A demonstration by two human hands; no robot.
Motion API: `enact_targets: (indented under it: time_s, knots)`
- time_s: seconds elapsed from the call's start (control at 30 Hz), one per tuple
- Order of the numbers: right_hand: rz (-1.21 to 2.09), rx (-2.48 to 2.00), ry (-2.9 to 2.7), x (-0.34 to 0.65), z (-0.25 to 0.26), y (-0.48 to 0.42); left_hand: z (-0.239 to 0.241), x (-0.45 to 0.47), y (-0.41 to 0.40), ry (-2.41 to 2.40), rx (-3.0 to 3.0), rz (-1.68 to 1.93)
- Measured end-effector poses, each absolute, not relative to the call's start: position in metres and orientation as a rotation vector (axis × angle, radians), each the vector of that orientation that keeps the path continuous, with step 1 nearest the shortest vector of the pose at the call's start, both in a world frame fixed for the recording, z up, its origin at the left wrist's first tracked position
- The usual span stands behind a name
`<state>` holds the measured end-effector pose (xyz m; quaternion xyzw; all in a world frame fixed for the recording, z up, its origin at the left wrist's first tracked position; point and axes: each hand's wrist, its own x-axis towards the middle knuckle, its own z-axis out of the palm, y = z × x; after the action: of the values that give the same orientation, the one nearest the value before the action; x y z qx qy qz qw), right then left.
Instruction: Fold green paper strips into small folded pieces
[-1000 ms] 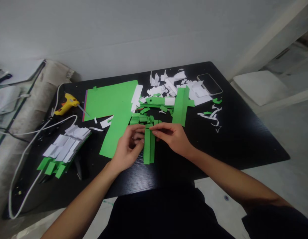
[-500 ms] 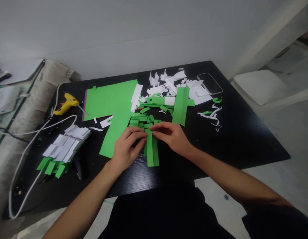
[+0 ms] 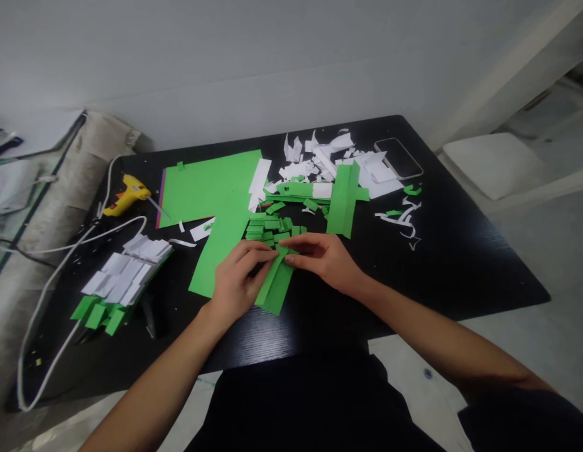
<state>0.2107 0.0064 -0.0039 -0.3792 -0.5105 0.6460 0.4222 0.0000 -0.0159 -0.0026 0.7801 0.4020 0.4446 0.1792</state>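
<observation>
Both my hands meet over the middle of a black table. My left hand and my right hand pinch the top end of a folded green paper strip, which slants down to the left from my fingertips. Just beyond my fingers lies a heap of small green paper pieces. A large green sheet lies to the left of the heap, partly under my left hand.
A wider folded green strip lies behind my right hand among white paper scraps. A phone sits at the far right. A yellow glue gun with its white cable and a stack of white and green pieces lie at the left.
The folded green strip has swung from hanging straight down to slanting down-left. Both hands have stayed pinched at its top end and barely shifted.
</observation>
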Motion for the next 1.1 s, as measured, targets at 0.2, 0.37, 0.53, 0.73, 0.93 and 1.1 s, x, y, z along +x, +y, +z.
enact_targets:
  time_s: [0.2,0.37,0.53,0.73,0.93,1.1]
  knots:
    - [1.607,-0.951,-1.288,0.210,-0.004,0.007,-0.003,0.000,-0.016,1.141,2.174,1.248]
    - [1.558,-0.972,-1.318,0.211,-0.008,0.008,-0.003,0.002,-0.016,1.125,2.142,1.234]
    - [1.482,-0.977,-1.375,0.211,-0.008,0.009,0.000,0.001,-0.018,1.113,2.079,1.174]
    - [1.415,-1.017,-1.487,0.211,-0.006,0.006,0.010,-0.004,-0.018,1.123,1.764,1.130]
    - [1.493,-0.979,-1.574,0.210,-0.007,0.002,0.016,-0.005,-0.009,1.043,1.500,0.681]
    - [1.535,-0.970,-1.621,0.210,-0.008,0.002,0.017,-0.005,-0.006,1.021,1.463,0.520]
